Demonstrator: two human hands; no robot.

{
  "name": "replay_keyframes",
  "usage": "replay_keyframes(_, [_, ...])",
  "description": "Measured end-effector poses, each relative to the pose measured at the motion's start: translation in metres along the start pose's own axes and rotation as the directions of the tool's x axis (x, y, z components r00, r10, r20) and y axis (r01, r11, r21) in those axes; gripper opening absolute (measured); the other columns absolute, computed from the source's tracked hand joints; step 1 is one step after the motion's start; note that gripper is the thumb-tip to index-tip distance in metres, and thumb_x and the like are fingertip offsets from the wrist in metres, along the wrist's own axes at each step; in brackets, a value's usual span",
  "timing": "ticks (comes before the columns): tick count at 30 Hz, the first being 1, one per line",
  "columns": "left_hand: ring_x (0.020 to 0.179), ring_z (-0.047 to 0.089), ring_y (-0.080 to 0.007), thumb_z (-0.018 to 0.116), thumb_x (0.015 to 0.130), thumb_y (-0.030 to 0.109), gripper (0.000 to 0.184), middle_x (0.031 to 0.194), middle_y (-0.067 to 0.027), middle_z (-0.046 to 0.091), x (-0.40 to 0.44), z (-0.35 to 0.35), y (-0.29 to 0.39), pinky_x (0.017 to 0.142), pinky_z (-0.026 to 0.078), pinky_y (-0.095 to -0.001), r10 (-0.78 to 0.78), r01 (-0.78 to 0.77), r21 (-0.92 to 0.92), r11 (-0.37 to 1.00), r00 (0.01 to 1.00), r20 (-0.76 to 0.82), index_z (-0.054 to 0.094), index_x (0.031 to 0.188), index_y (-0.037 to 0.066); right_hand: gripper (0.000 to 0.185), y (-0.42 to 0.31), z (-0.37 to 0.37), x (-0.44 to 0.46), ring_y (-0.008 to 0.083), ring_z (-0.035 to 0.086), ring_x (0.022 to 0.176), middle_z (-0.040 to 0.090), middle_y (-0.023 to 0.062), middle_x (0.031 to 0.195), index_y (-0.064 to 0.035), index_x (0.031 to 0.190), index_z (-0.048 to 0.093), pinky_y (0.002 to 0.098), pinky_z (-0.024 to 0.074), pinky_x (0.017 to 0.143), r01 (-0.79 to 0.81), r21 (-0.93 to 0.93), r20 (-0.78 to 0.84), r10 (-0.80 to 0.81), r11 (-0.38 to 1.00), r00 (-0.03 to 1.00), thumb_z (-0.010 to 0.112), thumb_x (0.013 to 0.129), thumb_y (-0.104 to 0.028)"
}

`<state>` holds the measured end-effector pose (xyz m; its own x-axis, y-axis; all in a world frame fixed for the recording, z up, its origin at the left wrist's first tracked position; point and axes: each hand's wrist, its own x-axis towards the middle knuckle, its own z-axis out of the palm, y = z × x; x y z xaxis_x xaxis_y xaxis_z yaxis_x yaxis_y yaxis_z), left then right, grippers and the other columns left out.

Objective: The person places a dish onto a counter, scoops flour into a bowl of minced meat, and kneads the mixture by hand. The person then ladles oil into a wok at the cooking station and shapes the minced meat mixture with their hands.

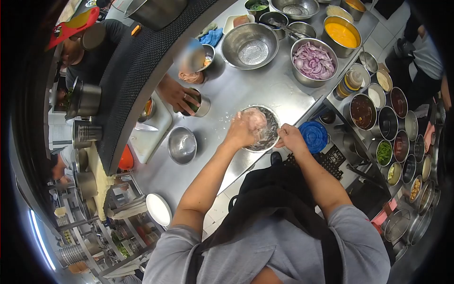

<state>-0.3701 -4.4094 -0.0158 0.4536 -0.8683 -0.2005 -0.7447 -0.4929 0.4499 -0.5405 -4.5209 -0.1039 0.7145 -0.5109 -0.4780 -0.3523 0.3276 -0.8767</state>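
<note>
Bowl: steel bowl [278, 117] near the surface's [218, 111] near edge; probably light; hold its rim.
Lump: pale, wet-looking lump [257, 118] inside; likely soft, slippery; cup underneath.
Right grip: your right hand [291, 138] pinches the right rim.
Left grip: your left hand [239, 132] touches the lump; can't tell closure.
Far-left crowding: another person's hand [183, 100], metal container [203, 106].

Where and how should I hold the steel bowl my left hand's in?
Pinch the steel bowl by its right rim, coming from the right with your right hand. That stretch of round lip is probably easiest: your left hand and the pale food occupy the left and middle.
</note>
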Motion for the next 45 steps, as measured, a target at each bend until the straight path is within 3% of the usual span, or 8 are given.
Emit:
replay_keyframes(2, [0.123, 0.042, -0.0427, 0.074, 0.070, 0.036, 0.076, 0.133, -0.0275, 0.043, -0.009, 0.006, -0.010, 0.103, 0.037, -0.0447, 0.258, -0.259, 0.000, 0.966, 0.962, 0.087, 0.045, 0.133, 0.006, 0.021, -0.004, 0.007, -0.001, 0.0221, 0.066, 0.058, 0.061, 0.0161, 0.071, 0.0074, 0.089, 0.054, 0.0307, 0.0569, 0.050, -0.006, -0.010, -0.007, 0.006, 1.000, 1.000, 0.051, 0.093, -0.013])
replay_keyframes(15, [0.116, 0.047, -0.0430, 0.075, 0.063, 0.020, 0.062, 0.129, -0.0255, 0.046, 0.035, 0.056, -0.008, 0.095, 0.043, -0.0465, 0.205, -0.183, 0.220, 0.958, 0.975, -0.082, 0.055, 0.121, 0.010, 0.020, -0.016, 0.008, -0.002, 0.0251, 0.068, 0.058, 0.062, 0.0187, 0.069, 0.0047, 0.082, 0.050, 0.0315, 0.0549, 0.050, -0.016, 0.080, -0.026, 0.018, 0.997, 0.999, 0.051, 0.091, -0.013])
replay_keyframes(23, [0.105, 0.056, -0.0383, 0.080, 0.056, 0.020, 0.051, 0.113, -0.0197, 0.058, 0.042, 0.062, -0.001, 0.079, 0.052, -0.0462, 0.036, -0.024, 0.274, 0.962, 0.999, -0.039, 0.063, 0.104, 0.017, 0.023, 0.003, 0.013, -0.002, 0.0203, 0.067, 0.060, 0.062, 0.0146, 0.072, 0.0058, 0.086, 0.054, 0.0285, 0.0553, 0.053, 0.060, 0.164, -0.063, -0.050, 0.985, 0.997, 0.053, 0.092, -0.016])
replay_keyframes(27, [0.082, 0.063, -0.0326, 0.074, 0.060, 0.023, 0.039, 0.080, -0.0150, 0.063, 0.042, 0.066, -0.003, 0.069, 0.052, -0.0445, 0.117, -0.061, 0.321, 0.945, 0.980, -0.160, 0.066, 0.097, 0.016, 0.024, 0.004, 0.015, -0.002, 0.0208, 0.067, 0.061, 0.062, 0.0162, 0.076, 0.0069, 0.089, 0.055, 0.0290, 0.0553, 0.053, 0.067, 0.114, -0.119, -0.053, 0.991, 0.991, 0.053, 0.092, -0.017])
replay_keyframes(31, [0.093, 0.061, -0.0395, 0.069, 0.063, 0.020, 0.047, 0.096, -0.0221, 0.065, 0.045, 0.045, -0.005, 0.084, 0.049, -0.0432, 0.100, -0.102, 0.107, 0.989, 0.995, 0.020, 0.064, 0.109, 0.007, 0.023, -0.009, 0.005, -0.009, 0.0241, 0.068, 0.062, 0.062, 0.0186, 0.076, 0.0072, 0.086, 0.055, 0.0307, 0.0550, 0.052, 0.045, 0.126, -0.150, -0.025, 0.991, 0.988, 0.055, 0.089, -0.016])
replay_keyframes(35, [0.110, 0.056, -0.0381, 0.072, 0.063, 0.025, 0.066, 0.115, -0.0256, 0.059, 0.020, -0.008, 0.015, 0.095, 0.044, -0.0392, -0.012, 0.015, -0.019, 1.000, 0.992, 0.129, 0.055, 0.122, -0.001, 0.025, -0.022, 0.003, -0.025, 0.0250, 0.068, 0.060, 0.062, 0.0180, 0.073, 0.0078, 0.085, 0.055, 0.0323, 0.0528, 0.050, 0.113, -0.184, -0.128, -0.138, 0.977, 0.982, 0.053, 0.090, -0.016])
replay_keyframes(40, [0.113, 0.054, -0.0385, 0.072, 0.066, 0.026, 0.067, 0.116, -0.0268, 0.058, -0.016, -0.027, 0.021, 0.097, 0.042, -0.0407, 0.062, -0.061, -0.026, 0.998, 0.998, 0.027, 0.053, 0.125, -0.001, 0.023, -0.011, 0.015, -0.027, 0.0221, 0.066, 0.060, 0.060, 0.0158, 0.071, 0.0074, 0.085, 0.054, 0.0318, 0.0557, 0.051, 0.063, -0.026, -0.113, -0.066, 0.998, 0.991, 0.052, 0.091, -0.014])
replay_keyframes(45, [0.108, 0.054, -0.0415, 0.066, 0.068, 0.016, 0.072, 0.108, -0.0302, 0.058, -0.031, 0.019, 0.005, 0.094, 0.042, -0.0426, 0.218, -0.201, -0.090, 0.975, 0.938, 0.269, 0.042, 0.134, 0.003, 0.021, 0.011, 0.026, -0.013, 0.0205, 0.064, 0.060, 0.059, 0.0134, 0.070, 0.0067, 0.084, 0.054, 0.0323, 0.0569, 0.050, 0.061, 0.163, -0.133, -0.040, 0.985, 0.990, 0.054, 0.091, -0.013])
